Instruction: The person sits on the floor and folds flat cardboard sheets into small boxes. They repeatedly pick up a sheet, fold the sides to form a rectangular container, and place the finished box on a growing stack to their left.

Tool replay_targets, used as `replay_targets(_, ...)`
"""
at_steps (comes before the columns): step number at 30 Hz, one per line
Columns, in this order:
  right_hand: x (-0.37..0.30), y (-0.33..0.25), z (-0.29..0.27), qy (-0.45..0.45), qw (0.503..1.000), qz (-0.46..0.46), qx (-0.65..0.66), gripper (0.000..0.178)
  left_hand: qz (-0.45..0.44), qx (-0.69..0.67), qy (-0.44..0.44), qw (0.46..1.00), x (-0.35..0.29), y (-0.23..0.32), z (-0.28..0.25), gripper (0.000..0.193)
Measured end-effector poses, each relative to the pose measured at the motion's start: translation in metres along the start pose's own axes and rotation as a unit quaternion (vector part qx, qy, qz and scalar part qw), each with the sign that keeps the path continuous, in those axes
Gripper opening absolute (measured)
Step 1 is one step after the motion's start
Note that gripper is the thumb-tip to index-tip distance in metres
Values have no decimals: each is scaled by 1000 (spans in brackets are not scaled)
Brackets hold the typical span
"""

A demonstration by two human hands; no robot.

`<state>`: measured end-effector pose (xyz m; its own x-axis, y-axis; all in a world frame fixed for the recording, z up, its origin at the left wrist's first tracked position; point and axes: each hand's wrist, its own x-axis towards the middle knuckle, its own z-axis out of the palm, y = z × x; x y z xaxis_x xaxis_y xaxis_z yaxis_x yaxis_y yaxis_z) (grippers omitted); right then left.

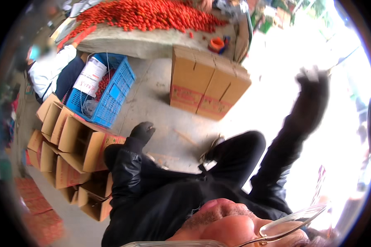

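Note:
My left hand (142,131), in a dark glove with a pale fingertip showing, is held by my left knee with its fingers curled in. What they hold, if anything, is hidden. Nearest to it are open cardboard boxes (73,142), nested in rows on their sides at the left. Raised far out to the right is my right hand (314,84), also gloved, against bright glare. Motion smears its fingers, so their grip is unclear. Between the hands, farther off, a block of flattened cardboard boxes (210,82) stands upright on the floor.
A blue plastic crate (118,88) holds small red fruit and a printed sheet. Behind it, a covered table (152,43) bears a heap of red fruit (148,16) and an orange tape roll (217,44). A person in white (49,70) sits at the left. Red printed cartons (37,210) stand lower left.

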<state>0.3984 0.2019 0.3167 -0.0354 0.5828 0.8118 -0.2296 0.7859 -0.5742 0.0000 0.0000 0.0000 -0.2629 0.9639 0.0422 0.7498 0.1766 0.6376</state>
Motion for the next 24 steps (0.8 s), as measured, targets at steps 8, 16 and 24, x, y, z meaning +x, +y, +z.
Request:
replay_targets(8,-108,217,1,-237,827,112,-497,62,-15,-3,-30,999,12,1,-22,30)
replay_targets(16,-129,245,-9,-319,724,99,-604,71,-1,29,-46,999,-6,5,-20,30)
replay_targets(24,-130,259,-18,-323,720,97,-607,70,9,6,-32,999,0,-4,-8,32)
